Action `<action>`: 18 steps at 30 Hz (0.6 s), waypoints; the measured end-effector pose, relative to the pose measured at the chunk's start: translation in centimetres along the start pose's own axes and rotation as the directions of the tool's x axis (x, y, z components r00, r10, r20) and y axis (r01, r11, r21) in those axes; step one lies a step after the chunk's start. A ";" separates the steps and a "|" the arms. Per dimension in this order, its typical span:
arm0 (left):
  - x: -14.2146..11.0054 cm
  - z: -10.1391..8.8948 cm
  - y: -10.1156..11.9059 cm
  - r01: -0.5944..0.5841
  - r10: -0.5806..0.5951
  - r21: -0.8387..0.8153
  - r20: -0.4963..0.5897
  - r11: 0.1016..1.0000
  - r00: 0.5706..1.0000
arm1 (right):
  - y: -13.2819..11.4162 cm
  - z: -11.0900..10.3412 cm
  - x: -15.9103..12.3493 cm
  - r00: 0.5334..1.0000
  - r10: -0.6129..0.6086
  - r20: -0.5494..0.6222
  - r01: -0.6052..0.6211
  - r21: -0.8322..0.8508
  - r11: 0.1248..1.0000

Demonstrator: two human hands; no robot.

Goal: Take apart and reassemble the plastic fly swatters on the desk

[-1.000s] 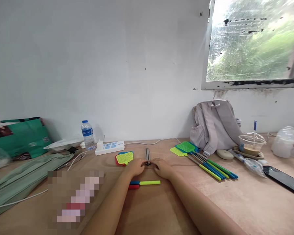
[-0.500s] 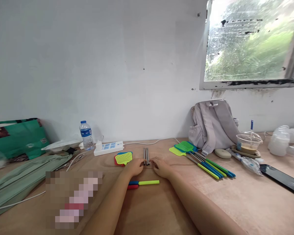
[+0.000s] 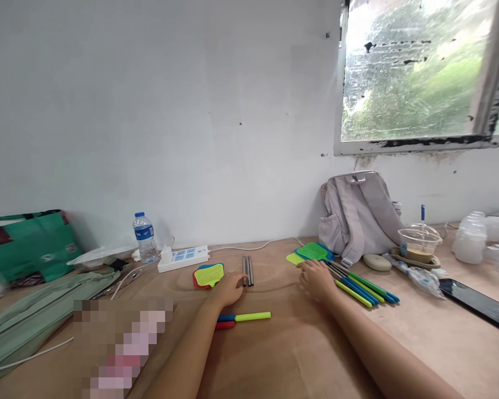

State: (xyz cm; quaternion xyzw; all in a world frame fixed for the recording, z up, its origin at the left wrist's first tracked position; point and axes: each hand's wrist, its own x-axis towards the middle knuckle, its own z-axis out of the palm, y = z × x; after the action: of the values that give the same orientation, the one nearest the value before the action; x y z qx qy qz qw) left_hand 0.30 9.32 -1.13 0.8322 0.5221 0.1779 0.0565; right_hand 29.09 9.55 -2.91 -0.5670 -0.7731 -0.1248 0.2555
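Note:
My left hand [image 3: 229, 289] rests on the table with its fingers loosely spread, the tips at the left one of the thin metal rods [image 3: 250, 271]. The rods stand side by side, pointing away from me. Left of them lie fly swatter heads, a yellow one [image 3: 210, 275] over blue and red ones. Closer to me are plastic handles: yellow [image 3: 253, 316], blue [image 3: 227, 318] and red [image 3: 225, 325], partly behind my left forearm. My right hand [image 3: 318, 280], open and holding nothing, hovers at the left side of several fly swatters [image 3: 353, 285] with green, blue and yellow heads, partly covering them.
A white power strip [image 3: 183, 258] and a water bottle [image 3: 144, 238] stand at the back left, near a green bag [image 3: 33, 244]. At the right are a grey backpack [image 3: 360, 216], a drink cup [image 3: 418, 244], a black phone [image 3: 478, 305] and plastic bottles [image 3: 469, 238].
My right hand has left the metal rods and moved right to the fly swatters. My left hand stays by the rods. The two rods sit slightly apart after being close together.

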 end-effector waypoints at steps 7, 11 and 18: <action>0.4 -1.1 0.8 0.056 -0.074 -0.149 -0.118 0.987 0.990 | 8.7 -2.3 -4.0 0.921 0.338 -0.192 -0.362 -0.104 0.926; 0.6 -2.4 1.4 0.068 -0.108 -0.274 -0.133 0.959 0.985 | 9.7 -3.2 -4.9 0.900 0.377 -0.219 -0.399 -0.065 0.915; 0.9 -5.1 3.2 0.118 -0.262 -0.526 -0.209 0.842 0.942 | 7.9 -3.9 -4.0 0.897 0.369 -0.244 -0.371 0.037 0.928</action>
State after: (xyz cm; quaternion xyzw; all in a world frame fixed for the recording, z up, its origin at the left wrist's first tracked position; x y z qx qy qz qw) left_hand 1.57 8.23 4.78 0.6989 0.5403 0.4148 0.2178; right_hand 38.44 7.01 -2.60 -0.6849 -0.6128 -0.1472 0.3656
